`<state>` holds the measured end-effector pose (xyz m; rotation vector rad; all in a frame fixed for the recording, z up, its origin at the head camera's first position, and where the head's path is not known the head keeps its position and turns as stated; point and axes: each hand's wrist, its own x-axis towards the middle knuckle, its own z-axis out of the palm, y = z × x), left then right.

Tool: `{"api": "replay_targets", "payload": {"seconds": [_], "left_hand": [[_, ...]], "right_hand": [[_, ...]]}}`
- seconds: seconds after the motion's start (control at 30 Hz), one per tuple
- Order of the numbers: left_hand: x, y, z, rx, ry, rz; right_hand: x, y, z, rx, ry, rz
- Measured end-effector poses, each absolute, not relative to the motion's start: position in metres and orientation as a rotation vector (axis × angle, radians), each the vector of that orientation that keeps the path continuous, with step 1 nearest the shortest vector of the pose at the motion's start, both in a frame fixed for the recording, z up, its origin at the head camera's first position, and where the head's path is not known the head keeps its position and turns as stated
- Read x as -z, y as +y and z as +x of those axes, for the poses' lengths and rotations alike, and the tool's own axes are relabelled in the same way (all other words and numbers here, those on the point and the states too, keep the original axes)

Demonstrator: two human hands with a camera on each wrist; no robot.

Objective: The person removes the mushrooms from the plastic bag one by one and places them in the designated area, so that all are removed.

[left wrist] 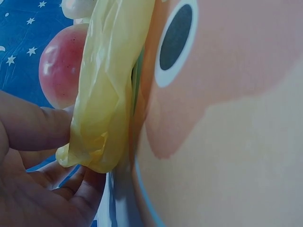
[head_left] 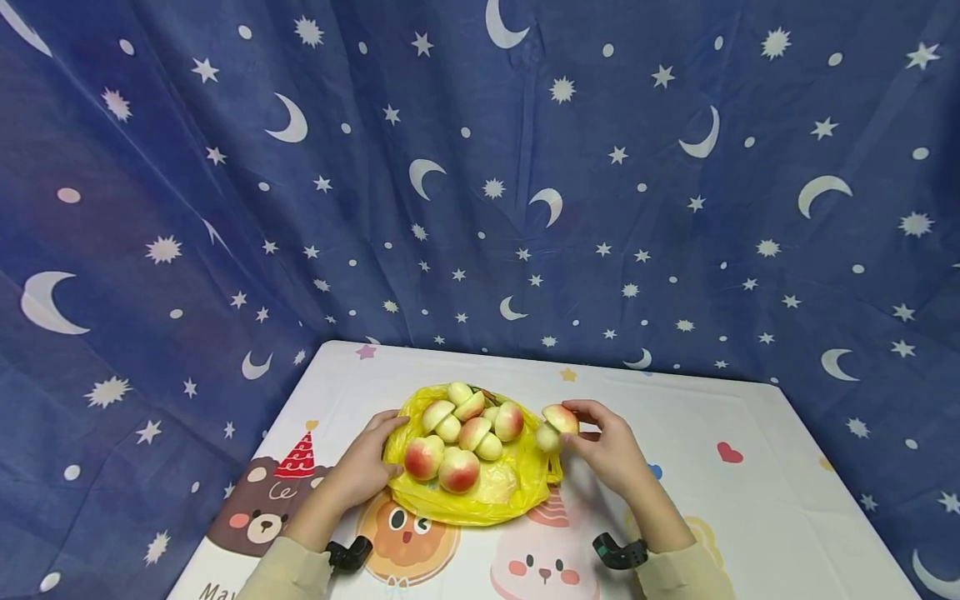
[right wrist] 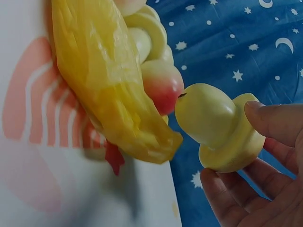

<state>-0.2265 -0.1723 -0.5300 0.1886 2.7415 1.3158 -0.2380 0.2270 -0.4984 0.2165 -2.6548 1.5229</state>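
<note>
A yellow plastic bag (head_left: 495,508) lies spread on the table with several mushroom-shaped pieces (head_left: 459,471) on it, their rounded caps shading from pale yellow to red. At the bag's left side my left hand (head_left: 365,458) pinches its edge. Seen from the left wrist, the thumb (left wrist: 38,127) is on one side of the yellow plastic (left wrist: 106,94) and the fingers on the other. My right hand (head_left: 609,446) grips one mushroom-shaped piece (head_left: 558,425) by its cap at the bag's right edge. Its pale stem (right wrist: 206,113) points toward the bag in the right wrist view.
The white table cover (head_left: 675,433) carries printed cartoon figures, including a bear (head_left: 262,512) at the left. A blue curtain (head_left: 480,208) with moons and stars hangs behind and beside the table. Dark devices (head_left: 621,552) are strapped at both wrists.
</note>
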Motion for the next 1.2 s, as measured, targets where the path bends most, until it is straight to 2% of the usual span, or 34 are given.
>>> {"api": "replay_targets", "payload": {"seconds": [0.57, 1.2], "left_hand": [[0.530, -0.173, -0.227, -1.316, 2.731, 0.180], [0.531, -0.174, -0.226, -1.286, 2.740, 0.203]], "right_hand": [[0.504, 0.253, -0.263, -1.412, -2.671, 0.187], [0.526, 0.258, -0.278, -1.414, -2.729, 0.084]]}}
